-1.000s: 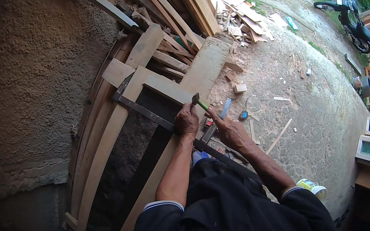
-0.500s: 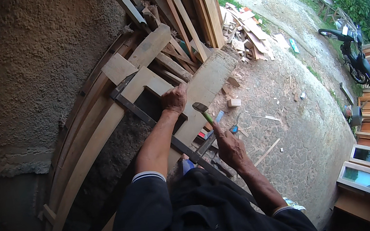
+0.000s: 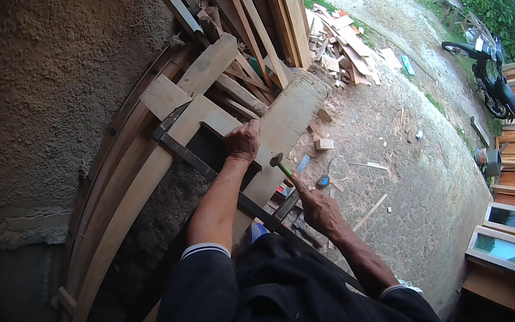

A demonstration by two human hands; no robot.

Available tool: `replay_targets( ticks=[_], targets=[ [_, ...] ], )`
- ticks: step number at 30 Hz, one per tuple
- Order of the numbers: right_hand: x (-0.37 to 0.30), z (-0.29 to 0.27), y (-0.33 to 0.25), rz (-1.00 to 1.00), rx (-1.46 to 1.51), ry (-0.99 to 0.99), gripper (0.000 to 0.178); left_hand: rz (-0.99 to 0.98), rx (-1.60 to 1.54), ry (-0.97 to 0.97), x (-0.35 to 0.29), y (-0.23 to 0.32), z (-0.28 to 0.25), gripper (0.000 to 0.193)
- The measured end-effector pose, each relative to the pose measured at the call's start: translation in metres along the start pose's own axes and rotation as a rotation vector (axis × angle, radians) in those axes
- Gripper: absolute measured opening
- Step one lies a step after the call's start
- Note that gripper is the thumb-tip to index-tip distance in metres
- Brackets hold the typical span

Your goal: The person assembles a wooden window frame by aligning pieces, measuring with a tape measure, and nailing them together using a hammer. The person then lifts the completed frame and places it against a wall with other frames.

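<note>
Evidently the left hand (image 3: 243, 141) rests knuckles-up at the wooden frame (image 3: 200, 115), beside the broad board (image 3: 292, 105); its fingertips are hidden, so I cannot tell what they grip. Rightward, the fingers of the right hand (image 3: 322, 210) are wrapped around the handle of the hammer (image 3: 282, 166), its head by the board's lower edge. Good control calls for a relaxed wrist and left knuckles outside the head's path. Around, a rough wall (image 3: 60, 104) hems in the left, a dark bar (image 3: 188, 154) crossing the frame could obstruct a swing, and a tape measure (image 3: 323, 181) and wood block (image 3: 324, 144) lie on the ground.
</note>
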State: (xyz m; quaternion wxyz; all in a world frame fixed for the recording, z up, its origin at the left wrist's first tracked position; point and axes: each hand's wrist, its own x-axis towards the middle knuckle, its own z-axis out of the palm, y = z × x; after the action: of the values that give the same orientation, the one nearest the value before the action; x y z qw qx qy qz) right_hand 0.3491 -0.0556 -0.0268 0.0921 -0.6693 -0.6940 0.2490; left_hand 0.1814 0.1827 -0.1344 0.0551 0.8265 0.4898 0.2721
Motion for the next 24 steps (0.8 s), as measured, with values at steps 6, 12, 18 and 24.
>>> replay_targets(
  ticks=[6,12,18,24],
  targets=[
    [-0.001,0.000,-0.005,-0.066,-0.015,0.160,0.084,0.003,-0.020,0.008,-0.002,0.001,-0.001,0.012],
    [0.001,-0.003,-0.005,0.003,-0.032,0.048,0.085,0.008,-0.009,0.029,0.002,0.000,0.000,0.012],
    [0.004,0.002,0.000,0.005,0.020,0.024,0.080,-0.008,-0.024,0.013,0.000,0.000,0.000,0.012],
    [0.000,0.012,0.004,-0.012,-0.016,0.086,0.080,-0.010,-0.016,0.001,-0.002,0.001,-0.001,0.012]
  ],
)
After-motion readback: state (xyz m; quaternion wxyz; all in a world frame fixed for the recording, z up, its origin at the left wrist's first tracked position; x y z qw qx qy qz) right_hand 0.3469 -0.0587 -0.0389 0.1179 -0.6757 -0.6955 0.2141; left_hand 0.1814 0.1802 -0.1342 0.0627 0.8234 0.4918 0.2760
